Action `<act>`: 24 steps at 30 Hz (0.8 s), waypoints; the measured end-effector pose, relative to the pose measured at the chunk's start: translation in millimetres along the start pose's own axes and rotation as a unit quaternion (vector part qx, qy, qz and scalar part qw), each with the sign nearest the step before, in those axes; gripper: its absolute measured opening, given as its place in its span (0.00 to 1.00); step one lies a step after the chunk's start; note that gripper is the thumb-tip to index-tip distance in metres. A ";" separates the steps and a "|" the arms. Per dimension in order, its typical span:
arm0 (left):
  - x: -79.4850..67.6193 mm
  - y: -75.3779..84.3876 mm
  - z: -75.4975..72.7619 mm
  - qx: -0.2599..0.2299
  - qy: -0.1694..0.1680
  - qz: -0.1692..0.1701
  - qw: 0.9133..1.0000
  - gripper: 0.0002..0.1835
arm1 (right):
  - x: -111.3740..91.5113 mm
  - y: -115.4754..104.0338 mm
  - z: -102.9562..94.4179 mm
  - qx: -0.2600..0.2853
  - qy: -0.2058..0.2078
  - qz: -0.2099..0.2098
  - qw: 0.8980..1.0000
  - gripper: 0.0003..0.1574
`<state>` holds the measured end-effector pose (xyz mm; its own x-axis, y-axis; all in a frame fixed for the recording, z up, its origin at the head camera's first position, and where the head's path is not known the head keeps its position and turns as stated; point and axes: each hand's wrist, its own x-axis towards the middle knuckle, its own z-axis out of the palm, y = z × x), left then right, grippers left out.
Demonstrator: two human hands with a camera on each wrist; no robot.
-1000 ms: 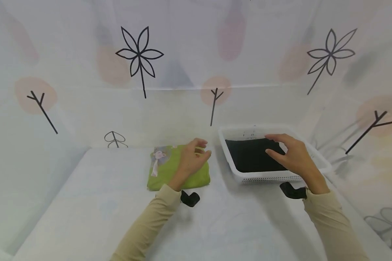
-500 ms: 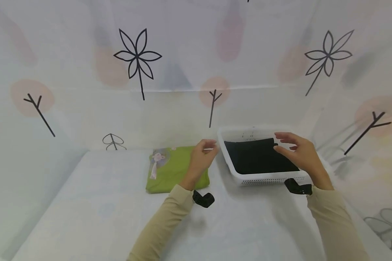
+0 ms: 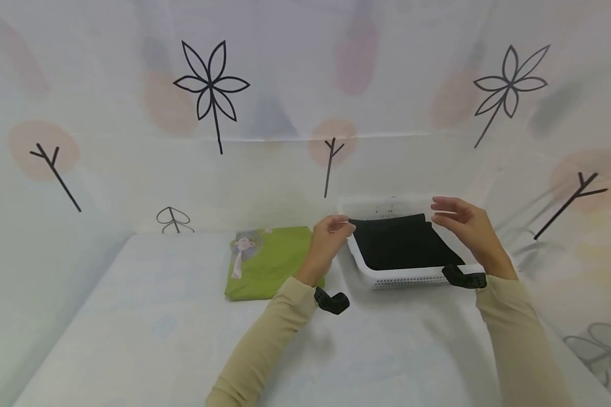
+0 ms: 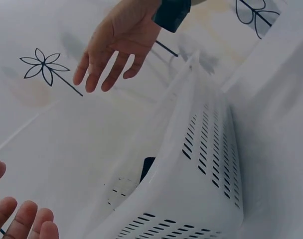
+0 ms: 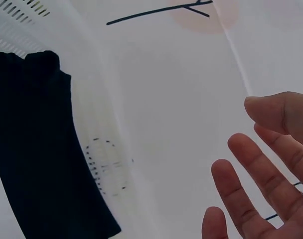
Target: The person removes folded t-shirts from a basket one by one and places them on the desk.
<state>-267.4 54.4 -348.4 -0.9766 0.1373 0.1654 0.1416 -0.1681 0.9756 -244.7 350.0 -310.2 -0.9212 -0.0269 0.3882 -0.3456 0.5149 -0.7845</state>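
Observation:
A black folded cloth (image 3: 402,243) lies inside a white perforated plastic basket (image 3: 412,277). My left hand (image 3: 331,237) hovers by the basket's left rim, over the right side of a folded green cloth (image 3: 270,265); its fingers are loosely bent and hold nothing. Above the basket's right part is my right hand (image 3: 465,223), fingers spread and apart from the black cloth. In the right wrist view the cloth (image 5: 37,149) shows a rolled edge, well away from the right hand (image 5: 271,184). The left wrist view shows the basket's slotted outer wall (image 4: 206,149) between both hands.
A white sheet covers the table (image 3: 147,339). Behind it hangs a pale curtain (image 3: 285,102) printed with line-drawn flowers and twigs. The green cloth has a printed figure and a pale tassel (image 3: 237,265) at its left.
My left hand has moved right, from above the green cloth to the basket's left rim. The right hand has shifted right and slightly up, uncovering more of the black cloth.

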 end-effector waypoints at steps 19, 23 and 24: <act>10.3 4.3 55.7 0.016 0.036 -0.075 0.996 0.25 | 11.2 34.3 -12.3 0.181 -0.041 0.123 0.975 0.19; 9.9 -2.9 63.7 0.033 0.041 -0.090 0.995 0.29 | 11.0 42.4 -14.2 0.169 -0.061 0.142 0.973 0.18; 9.8 -4.8 65.3 0.037 0.042 -0.094 0.994 0.29 | 11.1 44.3 -14.6 0.159 -0.066 0.147 0.974 0.18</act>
<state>-267.1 120.3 -342.0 -0.9966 0.0770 -0.0300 -0.0358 -0.0744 0.9966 -267.6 385.1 -333.6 -0.9964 -0.0398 0.0747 -0.0818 0.2264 -0.9706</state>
